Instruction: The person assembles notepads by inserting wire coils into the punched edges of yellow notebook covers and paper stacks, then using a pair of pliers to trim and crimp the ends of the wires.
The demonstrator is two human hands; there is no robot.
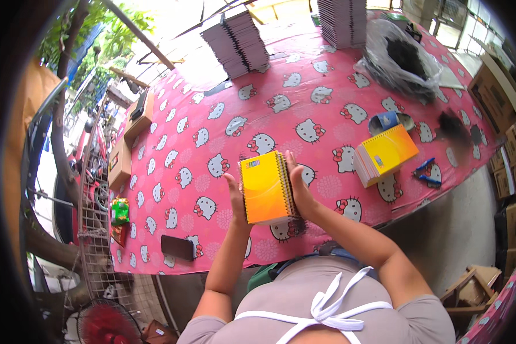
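A stack of yellow-orange spiral notebooks [264, 189] is held between my two palms near the front middle of the table. My left hand [237, 198] presses its left side, thumb pointing up. Along the right side, where the black wire coils run, lies my right hand [299, 186], its fingers extended toward the far edge. The lower notebooks show only as page edges at the near end. To the right sits a second notebook stack [390, 152], slightly turned. Blue-handled pliers [427, 172] lie beside that stack.
A pink patterned cloth [212, 166] covers the table. Tall book stacks [235, 46] stand at the far side, near a clear plastic bag [404, 60] holding black material. Cardboard boxes [120, 163] line the left edge. A phone [178, 247] and a green snack packet [120, 212] lie front left.
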